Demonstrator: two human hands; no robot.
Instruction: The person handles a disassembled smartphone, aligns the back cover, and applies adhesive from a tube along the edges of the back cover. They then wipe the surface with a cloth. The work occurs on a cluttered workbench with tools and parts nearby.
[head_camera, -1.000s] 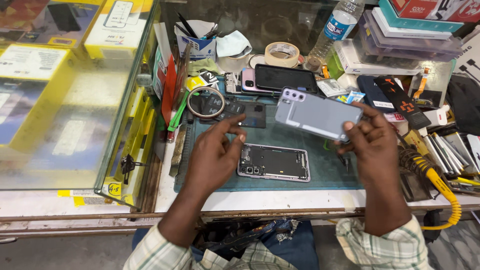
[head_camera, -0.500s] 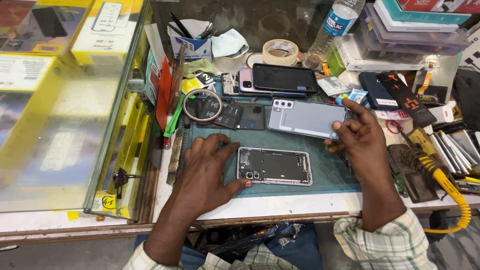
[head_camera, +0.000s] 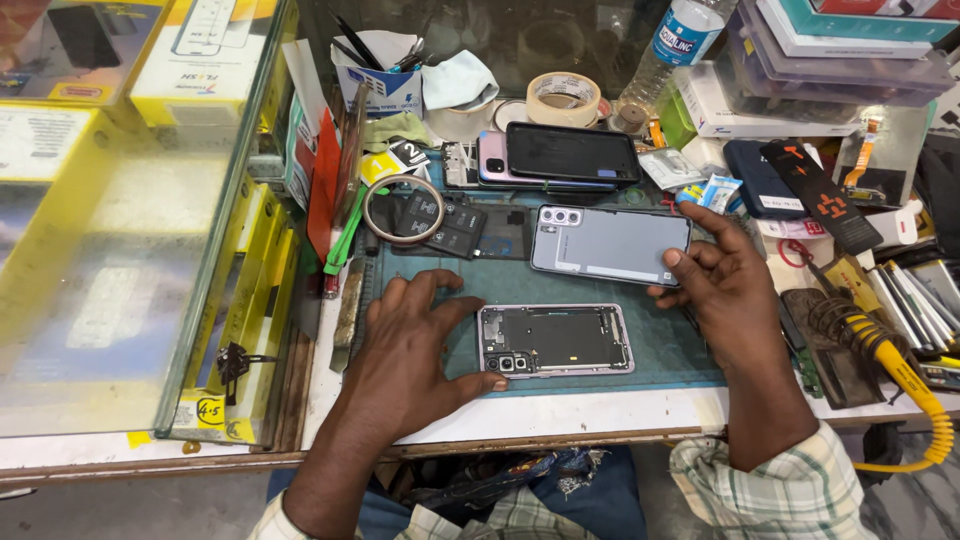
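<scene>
An opened phone body (head_camera: 555, 340), with its inner frame and camera modules showing, lies flat on the green work mat (head_camera: 660, 350). My left hand (head_camera: 410, 350) rests on the mat just left of it with its fingers spread, and the thumb tip touches the phone's lower left corner. Just beyond the phone body is a grey phone back cover (head_camera: 605, 243). My right hand (head_camera: 725, 290) grips the cover's right edge, thumb on its face and fingers at its top right corner. Whether the cover rests on the mat or hangs slightly above it is unclear.
Two stacked phones (head_camera: 560, 155), a tape roll (head_camera: 565, 95), a cup of tools (head_camera: 385, 70) and a water bottle (head_camera: 680, 35) crowd the back. A thin tape ring (head_camera: 405, 208) lies on dark parts. A glass display case (head_camera: 150, 220) stands left; a yellow-cabled soldering iron (head_camera: 895, 365) lies right.
My left hand has let go of the grey back cover and come down onto the mat beside the opened phone. My right hand has lowered the cover toward the mat.
</scene>
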